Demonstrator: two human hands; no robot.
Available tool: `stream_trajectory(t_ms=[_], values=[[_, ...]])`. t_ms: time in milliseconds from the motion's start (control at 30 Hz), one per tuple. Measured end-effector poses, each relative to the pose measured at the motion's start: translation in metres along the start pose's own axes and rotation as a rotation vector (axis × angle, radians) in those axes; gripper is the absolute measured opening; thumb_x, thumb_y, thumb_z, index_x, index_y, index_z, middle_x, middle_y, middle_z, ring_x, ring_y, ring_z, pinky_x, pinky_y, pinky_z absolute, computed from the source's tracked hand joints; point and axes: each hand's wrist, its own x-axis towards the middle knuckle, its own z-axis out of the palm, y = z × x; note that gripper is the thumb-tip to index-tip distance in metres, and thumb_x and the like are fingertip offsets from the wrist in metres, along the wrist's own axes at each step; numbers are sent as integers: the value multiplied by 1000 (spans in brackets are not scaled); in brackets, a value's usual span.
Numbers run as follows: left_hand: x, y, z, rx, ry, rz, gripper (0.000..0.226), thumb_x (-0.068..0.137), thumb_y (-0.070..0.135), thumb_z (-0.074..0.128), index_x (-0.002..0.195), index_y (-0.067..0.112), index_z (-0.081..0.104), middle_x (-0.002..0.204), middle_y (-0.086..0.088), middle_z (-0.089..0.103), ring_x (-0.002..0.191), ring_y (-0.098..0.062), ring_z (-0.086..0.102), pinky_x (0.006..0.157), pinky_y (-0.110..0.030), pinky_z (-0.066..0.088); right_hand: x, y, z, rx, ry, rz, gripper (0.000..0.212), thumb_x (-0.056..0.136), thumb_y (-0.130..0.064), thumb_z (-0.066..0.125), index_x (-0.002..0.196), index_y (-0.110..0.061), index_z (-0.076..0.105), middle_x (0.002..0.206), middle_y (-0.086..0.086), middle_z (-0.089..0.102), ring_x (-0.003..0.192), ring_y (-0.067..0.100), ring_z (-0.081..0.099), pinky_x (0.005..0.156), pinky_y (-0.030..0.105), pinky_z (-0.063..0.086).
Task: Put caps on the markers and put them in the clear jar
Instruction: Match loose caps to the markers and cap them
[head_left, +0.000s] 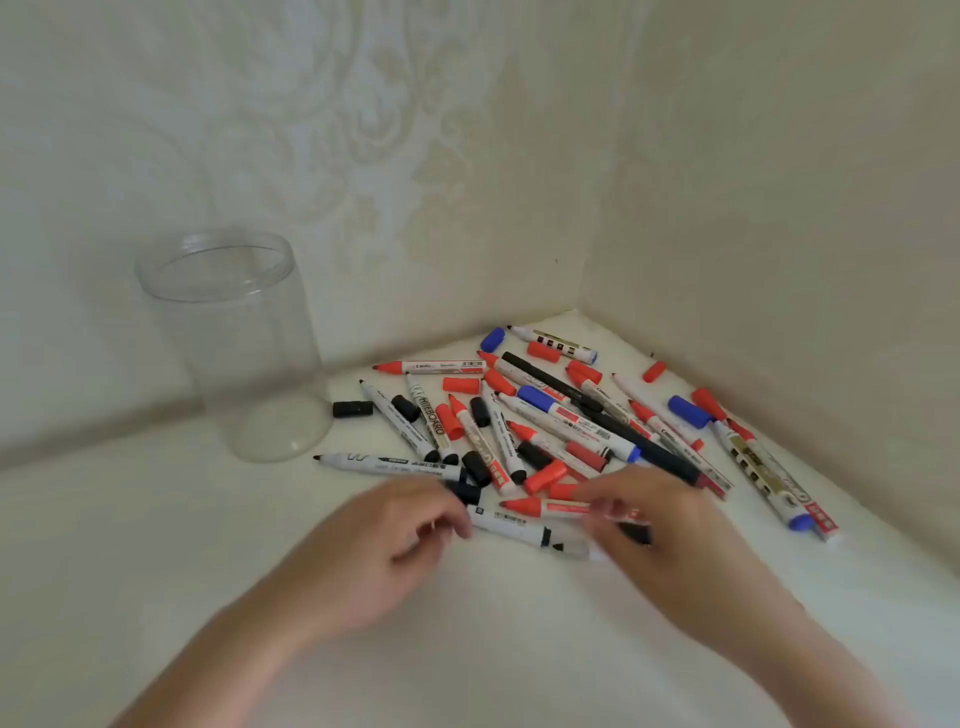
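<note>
I see the clear jar (236, 345) upright, nothing inside. Marker pile (545, 421) right of jar, caps loose. Right hand (670, 540) pinches red marker (550, 506). Left hand (384, 551), fingers curled over white marker (519, 527); can't tell grip, blurred.

Open white surface near and left; marker clutter packed into the far right corner.

Bare table (130, 545) across the near left, up to the clear jar (241, 353) standing upright at far left, mouth open, just beside the left wall (311, 156). Narrow gap between jar and pile, holding one loose black cap (352, 409). Heaped markers and caps (561, 415) filling the corner, hemmed by the right wall (779, 208). Left hand (379, 545) and right hand (670, 530) over the pile's near edge.
</note>
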Motion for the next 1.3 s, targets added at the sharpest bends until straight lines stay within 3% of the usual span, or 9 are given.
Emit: stream_trajectory(t_ms=[100, 167, 300, 467, 767, 867, 933, 1167, 1300], values=[[21, -21, -22, -82, 215, -118, 37, 84, 4, 53, 78, 40, 59, 89, 23, 63, 80, -3, 58, 65, -10, 41, 22, -17, 28, -212, -140, -132, 29, 87, -36, 55, 116, -36, 56, 108, -19, 53, 103, 0, 47, 89, 14, 36], [25, -34, -27, -104, 362, -167, 42, 82, -5, 50, 72, 35, 59, 89, 18, 62, 77, -2, 57, 63, -8, 39, 30, -26, 49, -364, -117, -175, 29, 78, -38, 65, 106, -29, 63, 99, -9, 59, 94, 14, 55, 81, 26, 44], [12, -45, -20, -77, 416, -108, 21, 73, 17, 44, 74, 33, 58, 84, 11, 60, 77, -4, 57, 67, -7, 38, 36, -27, 66, -510, -45, -100, 29, 63, -47, 72, 82, -25, 68, 83, -4, 60, 77, 19, 57, 67, 31, 49], [15, -43, -16, -77, 367, -59, 22, 74, 25, 37, 80, 37, 55, 88, 16, 58, 81, -2, 55, 70, -8, 38, 32, -27, 76, -550, 30, -158, 17, 72, -39, 61, 73, -24, 68, 85, -2, 61, 77, 22, 57, 66, 34, 49], [19, -34, 0, 68, 282, 63, 14, 86, 34, 45, 97, 31, 53, 94, 21, 52, 90, 1, 49, 78, -18, 42, 29, 0, 34, -424, 355, 69, 17, 70, -31, 70, 80, -17, 68, 83, 0, 65, 81, 24, 56, 72, 30, 33], [22, -35, 13, 218, 98, 169, 24, 85, 38, 51, 106, 27, 56, 105, 12, 54, 99, -4, 46, 84, -19, 39, 30, 9, 31, -226, 278, 162, 18, 73, -31, 68, 86, -20, 67, 76, -8, 64, 75, 15, 60, 72, 26, 41], [23, -36, 19, 274, 38, 162, 31, 84, 39, 49, 110, 25, 57, 107, 9, 55, 100, -7, 45, 85, -20, 36, 31, 8, 32, -26, 197, 235, 16, 75, -34, 67, 89, -27, 64, 77, -18, 60, 75, -3, 56, 67, 9, 39], [25, -39, 24, 309, 59, 136, 26, 87, 36, 41, 107, 25, 54, 95, 7, 55, 88, -7, 41, 79, -17, 33, 30, 10, 32, 191, 179, 248, 10, 79, -29, 65, 81, -36, 58, 75, -17, 65, 81, -10, 55, 64, 2, 39], [24, -34, 13, -57, 171, -40, 12, 89, 35, 48, 100, 36, 52, 100, 18, 59, 98, 4, 49, 85, -7, 33, 29, 9, 30, 204, 175, 197, 8, 81, -30, 61, 82, -36, 56, 91, -38, 56, 83, -6, 55, 63, 13, 44]])
